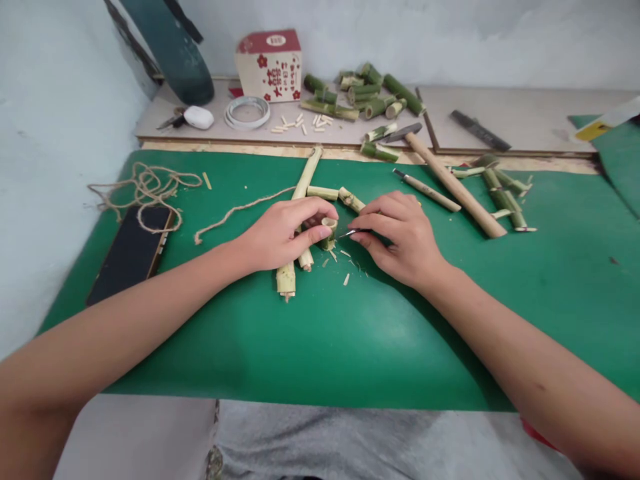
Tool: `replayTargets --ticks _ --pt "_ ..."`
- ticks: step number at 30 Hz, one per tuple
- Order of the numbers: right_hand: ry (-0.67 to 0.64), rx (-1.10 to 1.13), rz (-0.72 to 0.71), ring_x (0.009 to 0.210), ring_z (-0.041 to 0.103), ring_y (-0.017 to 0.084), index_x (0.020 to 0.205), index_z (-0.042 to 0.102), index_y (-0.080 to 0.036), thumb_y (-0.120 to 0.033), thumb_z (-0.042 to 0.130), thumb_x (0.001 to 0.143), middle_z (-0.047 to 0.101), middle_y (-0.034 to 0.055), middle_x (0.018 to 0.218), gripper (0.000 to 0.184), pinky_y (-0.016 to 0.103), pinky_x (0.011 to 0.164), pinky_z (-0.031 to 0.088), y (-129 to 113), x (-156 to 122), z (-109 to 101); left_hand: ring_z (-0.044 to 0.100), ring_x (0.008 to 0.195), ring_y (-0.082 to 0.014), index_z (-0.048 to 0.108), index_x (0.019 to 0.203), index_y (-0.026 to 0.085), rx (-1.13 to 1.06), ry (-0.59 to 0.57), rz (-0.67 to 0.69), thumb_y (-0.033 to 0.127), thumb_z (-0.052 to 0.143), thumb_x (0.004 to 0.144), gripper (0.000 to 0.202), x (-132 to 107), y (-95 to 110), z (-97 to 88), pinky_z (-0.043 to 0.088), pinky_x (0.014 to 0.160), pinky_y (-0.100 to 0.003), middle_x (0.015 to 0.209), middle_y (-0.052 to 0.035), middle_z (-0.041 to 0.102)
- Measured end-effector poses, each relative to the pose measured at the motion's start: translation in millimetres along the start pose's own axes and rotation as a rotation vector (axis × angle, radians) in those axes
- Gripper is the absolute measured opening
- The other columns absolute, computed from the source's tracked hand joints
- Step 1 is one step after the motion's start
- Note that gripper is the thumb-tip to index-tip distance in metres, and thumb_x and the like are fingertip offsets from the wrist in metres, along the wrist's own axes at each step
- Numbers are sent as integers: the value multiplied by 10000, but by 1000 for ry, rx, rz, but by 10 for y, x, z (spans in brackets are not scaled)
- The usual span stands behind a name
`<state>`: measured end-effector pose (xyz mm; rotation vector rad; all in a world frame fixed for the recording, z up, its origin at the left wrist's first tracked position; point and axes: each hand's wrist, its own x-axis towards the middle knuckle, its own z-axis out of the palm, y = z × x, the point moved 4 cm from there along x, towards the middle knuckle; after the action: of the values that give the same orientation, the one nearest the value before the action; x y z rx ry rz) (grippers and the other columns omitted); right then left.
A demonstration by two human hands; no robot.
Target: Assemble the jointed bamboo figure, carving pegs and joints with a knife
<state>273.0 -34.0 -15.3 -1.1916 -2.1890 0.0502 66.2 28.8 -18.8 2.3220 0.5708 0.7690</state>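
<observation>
Fingers and thumb of my left hand (285,233) are closed around a short, hollow bamboo piece (329,230), which stands upright on the green mat. To its right, my right hand (400,233) grips a thin carving tool (350,233) with a dark shaft, its metal tip pointing at the bamboo piece. Most of the tool's handle is hidden in the fingers. Pale shavings (346,279) lie in front of the piece. Peeled bamboo sticks (287,279) lie under and beside my left hand, joined to a crosspiece (323,193) behind.
A hammer (455,183) and a wooden-handled chisel (430,191) lie right of my hands. Twine (155,190) overlaps a dark phone (130,247) at left. On the back shelf are cut bamboo pieces (367,90), a tape roll (247,113), small pegs (300,123) and a box (270,67).
</observation>
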Motion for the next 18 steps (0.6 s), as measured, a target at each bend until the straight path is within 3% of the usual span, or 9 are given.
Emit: replayTargets --ticks 8,13,18 --pt "-64 4 34 921 614 268 997 776 -264 -316 627 1023 755 67 980 161 453 820 372 9 1 39 692 812 -147 697 1109 194 -1 -16 10 361 608 1024 208 -7 -5 6 557 774 -258 967 -42 754" --pt "-148 -13 -42 899 597 251 976 765 -242 -273 612 1030 749 63 969 165 432 807 350 -18 -20 72 694 820 -143 693 1135 183 12 -19 14 328 598 1027 204 1 15 -13 548 765 -244 975 -44 760" --pt "-52 -2 -6 923 611 262 1009 759 -263 -292 619 1028 758 66 1002 144 434 813 356 15 -30 16 697 818 -149 694 1205 185 40 -38 1 336 552 1048 260 1 9 -17 549 767 -253 1023 -58 779"
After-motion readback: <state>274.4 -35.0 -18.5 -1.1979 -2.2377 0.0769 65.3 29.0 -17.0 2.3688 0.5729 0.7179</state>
